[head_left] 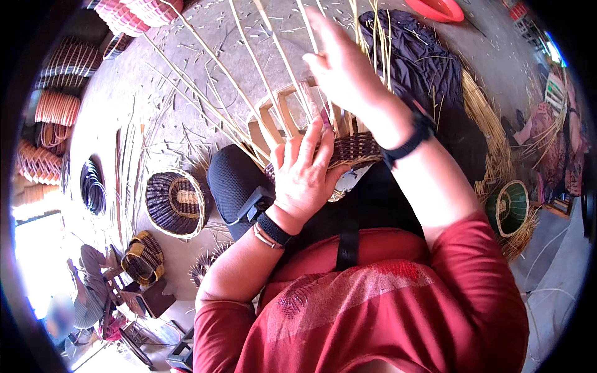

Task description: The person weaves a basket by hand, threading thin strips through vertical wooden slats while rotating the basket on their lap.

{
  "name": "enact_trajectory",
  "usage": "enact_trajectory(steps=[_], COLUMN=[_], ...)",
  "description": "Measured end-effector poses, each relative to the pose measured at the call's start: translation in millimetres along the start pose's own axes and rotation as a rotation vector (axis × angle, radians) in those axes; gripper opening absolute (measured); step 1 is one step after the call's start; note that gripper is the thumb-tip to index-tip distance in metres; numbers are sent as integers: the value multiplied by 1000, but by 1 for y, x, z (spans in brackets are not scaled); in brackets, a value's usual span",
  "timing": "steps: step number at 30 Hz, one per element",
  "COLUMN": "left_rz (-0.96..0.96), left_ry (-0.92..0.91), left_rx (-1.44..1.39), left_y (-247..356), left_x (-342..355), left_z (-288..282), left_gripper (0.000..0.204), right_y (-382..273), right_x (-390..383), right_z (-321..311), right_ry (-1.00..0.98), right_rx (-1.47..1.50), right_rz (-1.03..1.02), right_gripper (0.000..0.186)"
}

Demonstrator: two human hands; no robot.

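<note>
A partly woven basket [354, 149] with dark brown weave, pale upright slats and long light rods rests over my lap. My left hand [298, 174] grips its near side, fingers bent over the weave and reaching up to the uprights, thumb at the lower edge. My right hand [342, 68] is raised above the basket among the long rods, slightly blurred, with fingers stretched upward and thumb apart. Whether it touches a rod behind it is unclear.
A dark oval basket [171, 202], a yellow-black basket [140, 261] and a coil [90, 186] lie left, near stacked baskets [65, 68]. A seated person [93, 292] is at lower left. Dark cloth [416, 56], a red basin [435, 9], straw [482, 118] and a green basket [510, 208] are right.
</note>
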State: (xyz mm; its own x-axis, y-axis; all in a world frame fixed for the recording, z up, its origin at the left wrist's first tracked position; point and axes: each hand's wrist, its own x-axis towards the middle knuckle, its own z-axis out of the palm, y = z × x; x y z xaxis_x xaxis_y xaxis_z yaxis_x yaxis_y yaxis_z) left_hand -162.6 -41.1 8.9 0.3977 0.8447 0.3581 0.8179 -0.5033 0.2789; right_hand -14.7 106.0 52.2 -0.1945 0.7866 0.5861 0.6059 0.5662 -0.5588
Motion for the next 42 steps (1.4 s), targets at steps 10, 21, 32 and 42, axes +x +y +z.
enact_trajectory(steps=[10, 21, 32, 42], left_rz=[88, 81, 73, -197], left_ry=[-186, -91, -53, 57], left_rx=[175, 287, -18, 108], left_y=[40, 32, -4, -6], left_x=[38, 45, 40, -4], left_z=[5, 19, -20, -15], left_gripper=[71, 66, 73, 93], right_y=[37, 51, -61, 30], right_x=[-89, -71, -61, -104], right_z=[-86, -55, -117, -44], right_ry=[302, 212, -63, 66], right_rx=[962, 670, 1236, 1212], right_rz=[935, 619, 386, 1014], right_gripper=[23, 48, 26, 23])
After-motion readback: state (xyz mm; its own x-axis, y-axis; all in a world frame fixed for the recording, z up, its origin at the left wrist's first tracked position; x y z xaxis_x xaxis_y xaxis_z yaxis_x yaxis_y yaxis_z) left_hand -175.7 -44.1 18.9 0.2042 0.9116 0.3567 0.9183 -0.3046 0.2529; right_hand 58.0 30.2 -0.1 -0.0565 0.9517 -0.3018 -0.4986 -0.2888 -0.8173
